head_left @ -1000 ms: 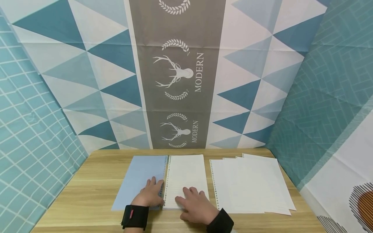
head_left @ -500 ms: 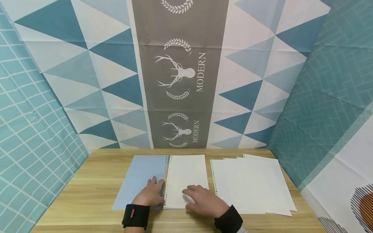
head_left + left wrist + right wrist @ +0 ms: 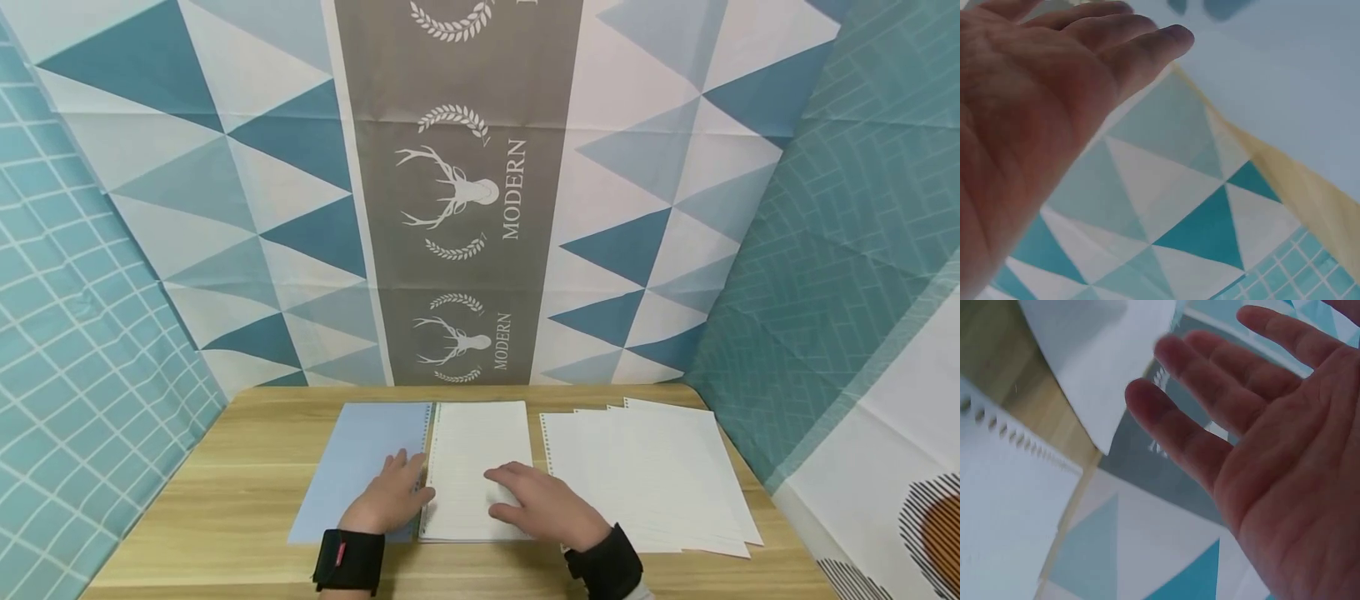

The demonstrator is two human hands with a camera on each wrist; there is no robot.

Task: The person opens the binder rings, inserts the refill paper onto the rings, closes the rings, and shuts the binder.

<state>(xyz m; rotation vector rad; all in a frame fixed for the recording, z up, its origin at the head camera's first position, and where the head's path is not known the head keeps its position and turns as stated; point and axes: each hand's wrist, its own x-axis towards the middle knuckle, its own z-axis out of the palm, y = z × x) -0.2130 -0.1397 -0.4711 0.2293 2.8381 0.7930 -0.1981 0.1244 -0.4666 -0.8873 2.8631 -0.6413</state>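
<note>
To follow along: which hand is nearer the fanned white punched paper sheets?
Right. In the head view, the right hand overlaps the paper sheets at their left edge. The left hand is farther left, mostly over the blue rectangular cover.

A hanging cloth point(image 3: 637, 200) of white, pale-blue and teal triangles fills the upper middle of the frame, split by an upright grey-brown band point(image 3: 461, 275) with white stags' heads point(image 3: 476, 192) and sideways "MODERN". Turquoise grid-patterned fabric point(image 3: 75, 292) covers the left edge, darker herringbone fabric point(image 3: 832, 250) the upper right. A light wood-grained table point(image 3: 202, 492) spans the bottom, in soft, even light.
</note>
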